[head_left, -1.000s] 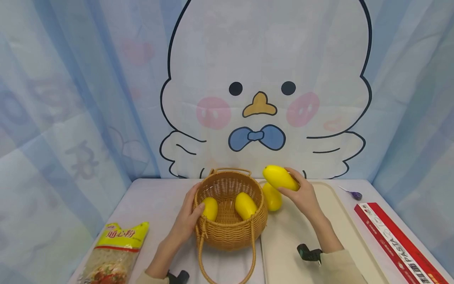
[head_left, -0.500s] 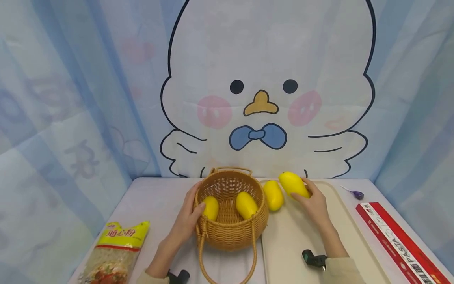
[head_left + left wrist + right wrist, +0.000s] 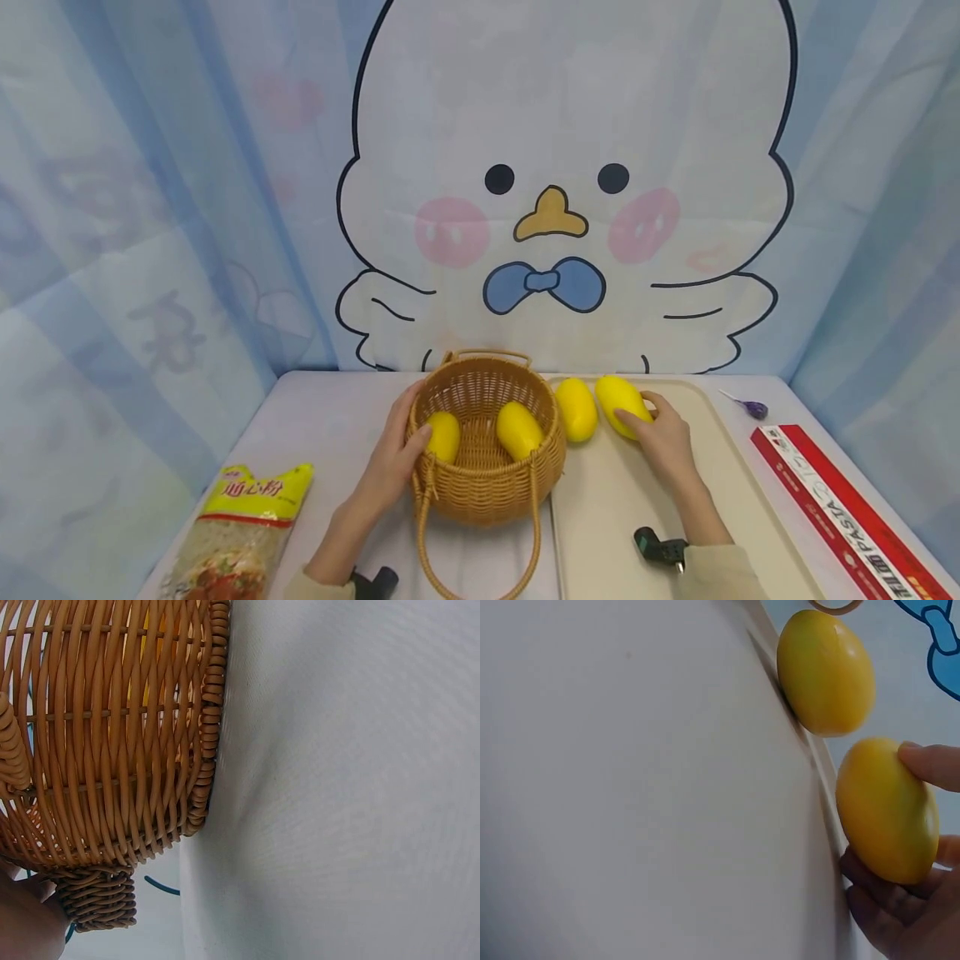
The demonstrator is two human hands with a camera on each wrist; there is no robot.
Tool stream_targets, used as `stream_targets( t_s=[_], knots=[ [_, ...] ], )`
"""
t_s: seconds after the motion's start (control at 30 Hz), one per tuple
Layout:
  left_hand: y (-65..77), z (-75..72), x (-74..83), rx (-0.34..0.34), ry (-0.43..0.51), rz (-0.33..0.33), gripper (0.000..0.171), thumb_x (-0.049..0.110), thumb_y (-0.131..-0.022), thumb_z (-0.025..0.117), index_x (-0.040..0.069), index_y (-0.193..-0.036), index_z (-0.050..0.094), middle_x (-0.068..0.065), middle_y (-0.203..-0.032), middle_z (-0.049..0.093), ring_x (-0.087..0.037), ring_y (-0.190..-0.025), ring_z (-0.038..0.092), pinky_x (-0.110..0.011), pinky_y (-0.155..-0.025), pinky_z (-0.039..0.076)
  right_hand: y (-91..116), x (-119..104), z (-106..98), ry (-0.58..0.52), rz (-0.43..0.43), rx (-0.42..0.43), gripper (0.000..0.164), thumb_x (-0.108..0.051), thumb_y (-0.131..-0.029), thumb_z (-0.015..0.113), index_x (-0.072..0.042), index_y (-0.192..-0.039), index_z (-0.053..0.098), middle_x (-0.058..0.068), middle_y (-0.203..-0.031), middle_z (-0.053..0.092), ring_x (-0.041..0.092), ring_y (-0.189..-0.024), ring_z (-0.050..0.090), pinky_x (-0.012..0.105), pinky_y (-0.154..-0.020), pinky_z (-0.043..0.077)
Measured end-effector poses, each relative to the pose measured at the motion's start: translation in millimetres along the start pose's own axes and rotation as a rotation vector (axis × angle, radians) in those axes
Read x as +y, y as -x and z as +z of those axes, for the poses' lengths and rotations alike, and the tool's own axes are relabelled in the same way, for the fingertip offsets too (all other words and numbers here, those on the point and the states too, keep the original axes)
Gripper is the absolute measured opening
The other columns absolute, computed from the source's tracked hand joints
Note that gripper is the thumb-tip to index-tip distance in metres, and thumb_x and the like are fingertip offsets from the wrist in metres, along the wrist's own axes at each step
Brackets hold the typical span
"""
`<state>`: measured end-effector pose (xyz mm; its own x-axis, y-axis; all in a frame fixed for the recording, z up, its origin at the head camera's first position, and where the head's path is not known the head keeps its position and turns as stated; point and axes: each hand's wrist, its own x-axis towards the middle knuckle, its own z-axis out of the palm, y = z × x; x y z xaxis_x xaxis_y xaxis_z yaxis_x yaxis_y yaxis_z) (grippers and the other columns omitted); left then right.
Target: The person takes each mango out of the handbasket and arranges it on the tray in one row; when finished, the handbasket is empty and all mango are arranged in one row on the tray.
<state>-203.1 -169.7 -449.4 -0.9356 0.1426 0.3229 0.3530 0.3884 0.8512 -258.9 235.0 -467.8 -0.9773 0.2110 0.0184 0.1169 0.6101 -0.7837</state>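
Yellow fruit (image 3: 622, 395) sits in the grip of your right hand (image 3: 666, 437), thumb on one side and curled fingers on the other, at the far end of the cream tray (image 3: 615, 508); the views do not settle whether it touches the tray. Just to its left, a second fruit (image 3: 577, 410) lies by the tray's far left corner, close to the basket (image 3: 487, 498). Your left hand (image 3: 390, 458) holds that wicker basket by its left rim, thumb over the edge and fingers along the outer wall. Your two hands are well apart, with the basket and the second fruit between them.

Inside the basket you have a left fruit (image 3: 446, 435), right by your left thumb, and a right fruit (image 3: 520, 431) near the opposite side. The basket's long handle (image 3: 536, 521) hangs down towards you.

On the pale surface (image 3: 330, 433), a clear bag (image 3: 243, 521) with a yellow top lies to your left. Past the tray's right edge you have a red box (image 3: 851, 508) marked PASTA and, farther back, a purple lollipop (image 3: 754, 410). A pale blue curtain (image 3: 187, 208) with a cartoon chick hangs behind.
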Motion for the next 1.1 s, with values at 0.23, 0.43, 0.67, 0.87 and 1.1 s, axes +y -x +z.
stream_targets(
  t_s=[0.23,0.43,0.67,0.87,1.1],
  knots=[
    [-0.1,-1.1,0.7,-0.007,-0.013,0.01,0.061,0.032,-0.103,0.047,0.034,-0.158,0.019,0.002,-0.165,0.019,-0.029,-0.152,0.022,-0.061,-0.121,0.021,0.4,-0.7,3.9,0.051,0.005,0.018,0.081,-0.057,-0.091,0.061,-0.004,-0.148,0.04,0.03,-0.142,0.05,0.044,-0.124,0.053,0.057,-0.1,0.047],
    [0.9,-1.4,-0.6,0.006,-0.006,0.01,0.06,0.029,-0.103,0.046,0.035,-0.157,0.02,0.001,-0.165,0.02,-0.03,-0.153,0.022,-0.063,-0.12,0.02,-0.6,-4.1,4.7,0.071,0.007,-0.039,0.087,-0.059,-0.09,0.061,-0.004,-0.152,0.033,0.03,-0.148,0.044,0.046,-0.13,0.049,0.059,-0.105,0.044],
    [0.7,1.0,-0.8,0.016,-0.011,0.002,0.062,0.024,-0.103,0.048,0.032,-0.158,0.021,0.003,-0.165,0.02,-0.028,-0.153,0.022,-0.062,-0.121,0.02,-1.9,-4.6,-2.2,0.072,-0.024,-0.081,0.084,-0.043,-0.091,0.065,-0.006,-0.155,0.026,0.03,-0.146,0.042,0.046,-0.128,0.045,0.062,-0.107,0.04],
    [-0.2,1.4,0.6,0.021,-0.008,0.009,0.063,0.023,-0.102,0.049,0.035,-0.157,0.022,0.004,-0.165,0.021,-0.027,-0.152,0.023,-0.061,-0.121,0.021,-1.5,-5.2,-6.0,0.068,-0.06,-0.082,0.08,-0.032,-0.089,0.067,-0.005,-0.155,0.028,0.031,-0.146,0.042,0.047,-0.128,0.045,0.064,-0.107,0.039],
    [-0.3,0.6,1.0,0.003,-0.016,0.008,0.062,0.024,-0.103,0.047,0.039,-0.156,0.019,0.003,-0.165,0.02,-0.028,-0.153,0.023,-0.062,-0.121,0.02,0.4,-2.8,-3.4,0.088,-0.072,-0.051,0.073,-0.034,-0.093,0.064,-0.004,-0.152,0.033,0.032,-0.144,0.044,0.047,-0.128,0.047,0.061,-0.107,0.041]
  ],
)
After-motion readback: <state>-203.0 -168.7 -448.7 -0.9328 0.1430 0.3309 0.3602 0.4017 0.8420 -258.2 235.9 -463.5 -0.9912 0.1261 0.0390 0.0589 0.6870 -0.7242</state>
